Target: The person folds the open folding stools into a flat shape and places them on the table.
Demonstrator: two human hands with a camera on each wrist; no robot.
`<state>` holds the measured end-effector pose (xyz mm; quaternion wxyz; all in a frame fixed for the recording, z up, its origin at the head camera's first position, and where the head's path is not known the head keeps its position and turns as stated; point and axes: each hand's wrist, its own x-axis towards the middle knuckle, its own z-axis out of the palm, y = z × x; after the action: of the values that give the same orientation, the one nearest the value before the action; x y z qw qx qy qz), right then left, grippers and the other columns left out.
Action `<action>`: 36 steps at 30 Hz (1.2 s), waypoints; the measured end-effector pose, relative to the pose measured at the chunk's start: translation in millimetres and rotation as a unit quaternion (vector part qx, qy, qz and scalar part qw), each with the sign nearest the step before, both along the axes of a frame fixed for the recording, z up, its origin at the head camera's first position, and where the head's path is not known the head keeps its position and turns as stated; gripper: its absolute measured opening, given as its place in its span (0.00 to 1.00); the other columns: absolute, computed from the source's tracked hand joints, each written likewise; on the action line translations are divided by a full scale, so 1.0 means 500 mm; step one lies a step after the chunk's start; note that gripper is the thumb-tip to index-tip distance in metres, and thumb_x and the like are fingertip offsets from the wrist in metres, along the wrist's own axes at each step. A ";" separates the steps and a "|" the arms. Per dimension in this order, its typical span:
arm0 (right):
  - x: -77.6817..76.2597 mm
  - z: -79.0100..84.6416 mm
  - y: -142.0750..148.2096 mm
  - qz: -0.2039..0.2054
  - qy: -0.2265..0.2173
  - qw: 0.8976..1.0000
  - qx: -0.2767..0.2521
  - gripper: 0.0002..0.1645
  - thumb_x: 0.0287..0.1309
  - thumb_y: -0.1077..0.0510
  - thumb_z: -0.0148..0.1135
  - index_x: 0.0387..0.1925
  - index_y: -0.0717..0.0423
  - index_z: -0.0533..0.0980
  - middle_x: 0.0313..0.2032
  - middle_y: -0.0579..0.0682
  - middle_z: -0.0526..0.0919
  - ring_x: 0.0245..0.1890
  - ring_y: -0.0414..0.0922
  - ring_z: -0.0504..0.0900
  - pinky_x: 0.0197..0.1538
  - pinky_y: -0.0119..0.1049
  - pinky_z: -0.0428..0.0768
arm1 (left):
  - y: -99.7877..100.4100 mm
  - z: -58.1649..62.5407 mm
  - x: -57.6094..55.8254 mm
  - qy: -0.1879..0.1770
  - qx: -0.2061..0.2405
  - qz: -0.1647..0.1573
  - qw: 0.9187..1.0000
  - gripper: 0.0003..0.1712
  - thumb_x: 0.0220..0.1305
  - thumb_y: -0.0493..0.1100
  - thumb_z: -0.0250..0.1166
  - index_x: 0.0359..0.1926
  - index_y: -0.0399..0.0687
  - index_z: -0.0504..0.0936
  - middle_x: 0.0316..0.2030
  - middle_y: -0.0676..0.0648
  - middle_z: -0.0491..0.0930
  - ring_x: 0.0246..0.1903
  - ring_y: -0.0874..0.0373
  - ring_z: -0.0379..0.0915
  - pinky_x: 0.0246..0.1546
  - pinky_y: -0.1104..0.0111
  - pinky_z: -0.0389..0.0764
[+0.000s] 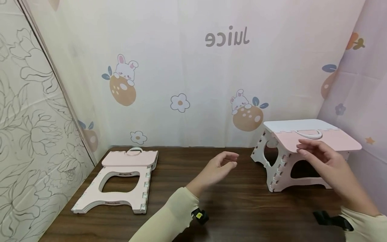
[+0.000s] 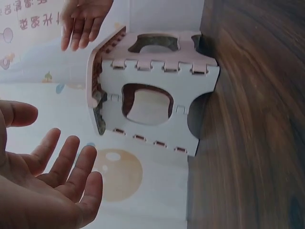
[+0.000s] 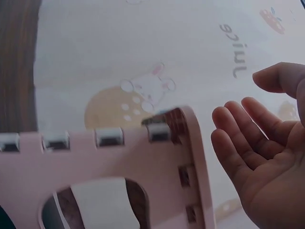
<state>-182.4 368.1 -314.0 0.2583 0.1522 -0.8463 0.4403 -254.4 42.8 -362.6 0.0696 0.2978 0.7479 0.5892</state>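
Note:
An unfolded pink and white folding step stool [image 1: 317,141] stands upright at the right of the table, a white handle loop on its top. My right hand [image 1: 331,164] hovers in front of that top, fingers loosely bent and holding nothing; the right wrist view shows the palm beside the stool's pink edge [image 3: 202,176]. Over the middle of the table is my left hand [image 1: 216,169], fingers relaxed and apart from the stool's white side panel [image 2: 147,102]. A second folding stool [image 1: 121,181], folded flat, lies at the left of the table, away from both hands.
The dark wooden table [image 1: 235,201] runs back to a patterned curtain [image 1: 181,67] with rabbits and flowers. More curtain hangs along the left and right sides. A black strap [image 1: 332,222] sits at the right wrist, another [image 1: 201,215] at the left.

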 end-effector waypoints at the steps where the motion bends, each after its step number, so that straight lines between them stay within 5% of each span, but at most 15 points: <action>1: 0.002 0.001 0.006 -0.003 0.005 1.000 -0.003 0.24 0.68 0.72 0.57 0.64 0.64 0.71 0.49 0.41 0.83 0.48 0.29 0.80 0.47 0.16 0.73 | 0.007 0.001 0.001 0.001 0.000 -0.002 1.000 0.17 0.74 0.50 0.58 0.60 0.60 0.78 0.51 0.61 0.77 0.50 0.64 0.75 0.45 0.69 0.77; 16: 0.008 -0.018 0.063 -0.091 0.017 0.991 -0.096 0.20 0.68 0.68 0.59 0.60 0.60 0.75 0.48 0.34 0.81 0.48 0.26 0.78 0.48 0.13 0.71 | 0.108 0.029 0.015 -0.017 0.023 -0.013 1.000 0.20 0.72 0.53 0.61 0.61 0.55 0.78 0.51 0.61 0.78 0.49 0.71 0.74 0.44 0.72 0.77; 27: 0.009 -0.028 0.096 -0.166 0.032 0.980 -0.104 0.21 0.69 0.66 0.59 0.57 0.42 0.78 0.45 0.26 0.78 0.43 0.26 0.73 0.40 0.12 0.68 | 0.167 0.043 0.021 -0.057 0.013 0.010 0.998 0.23 0.70 0.59 0.61 0.61 0.59 0.77 0.52 0.61 0.77 0.51 0.69 0.73 0.47 0.68 0.78; 36: -0.001 -0.035 0.125 -0.216 0.002 0.964 -0.154 0.18 0.70 0.60 0.58 0.50 0.30 0.75 0.40 0.29 0.75 0.39 0.28 0.71 0.40 0.11 0.68 | 0.206 0.055 0.016 -0.091 -0.002 0.039 0.995 0.25 0.67 0.63 0.62 0.60 0.62 0.77 0.51 0.61 0.76 0.50 0.64 0.74 0.49 0.62 0.78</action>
<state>-182.9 430.4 -331.5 0.3697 -0.0746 -0.7803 0.4990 -246.4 145.7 -334.9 0.1148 0.2135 0.7506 0.6148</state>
